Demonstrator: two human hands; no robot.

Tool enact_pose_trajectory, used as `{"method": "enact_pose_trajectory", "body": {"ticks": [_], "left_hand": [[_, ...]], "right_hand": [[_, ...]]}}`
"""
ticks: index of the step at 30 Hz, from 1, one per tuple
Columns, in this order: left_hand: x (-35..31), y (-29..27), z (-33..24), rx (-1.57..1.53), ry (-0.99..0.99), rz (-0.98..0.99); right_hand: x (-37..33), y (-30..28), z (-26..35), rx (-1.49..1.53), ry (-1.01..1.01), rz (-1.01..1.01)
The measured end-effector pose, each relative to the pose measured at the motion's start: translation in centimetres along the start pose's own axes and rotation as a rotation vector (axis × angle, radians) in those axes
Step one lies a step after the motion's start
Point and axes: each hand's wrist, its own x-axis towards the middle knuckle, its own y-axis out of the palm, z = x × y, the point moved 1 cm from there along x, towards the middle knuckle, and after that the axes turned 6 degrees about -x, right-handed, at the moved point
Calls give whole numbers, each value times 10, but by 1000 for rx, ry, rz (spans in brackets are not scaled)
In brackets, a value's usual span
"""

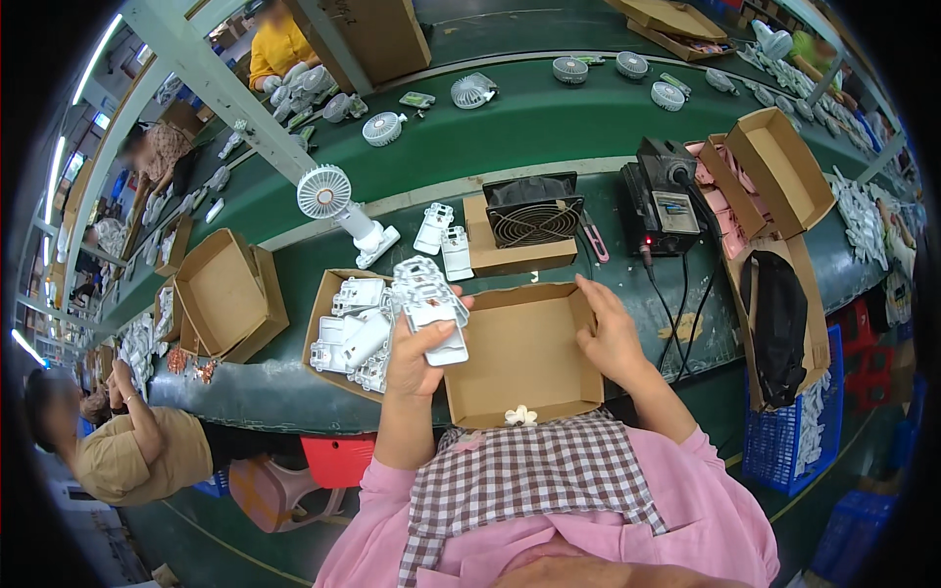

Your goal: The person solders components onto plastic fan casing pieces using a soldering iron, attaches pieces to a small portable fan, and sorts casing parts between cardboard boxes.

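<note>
Your left hand (414, 361) grasps white casings (428, 294) at ten o'clock of the box (524, 363); your right hand (618, 336) is at three o'clock, its grip I cannot tell.

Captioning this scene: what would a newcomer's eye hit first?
Near the middle, the left hand grips a stack of white plastic parts by the left edge of a shallow cardboard box. Next, the white fan standing farther back on the left, and the black fan with a round grille, just beyond that box.
</note>
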Motion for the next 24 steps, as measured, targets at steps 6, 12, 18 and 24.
{"method": "enact_pose_trajectory", "body": {"ticks": [6,12,18,24], "left_hand": [[-1,-3,20,136,-11,-55],[0,-5,29,145,-56,-42],[2,-12,29,185,-62,-62],[9,-8,31,213,6,-92]], "right_hand": [[6,-18,-21,466,196,-418],[42,-52,-47,632,177,-841],[96,-73,-64,550,176,-783],[127,-90,-97,413,300,-766]]}}
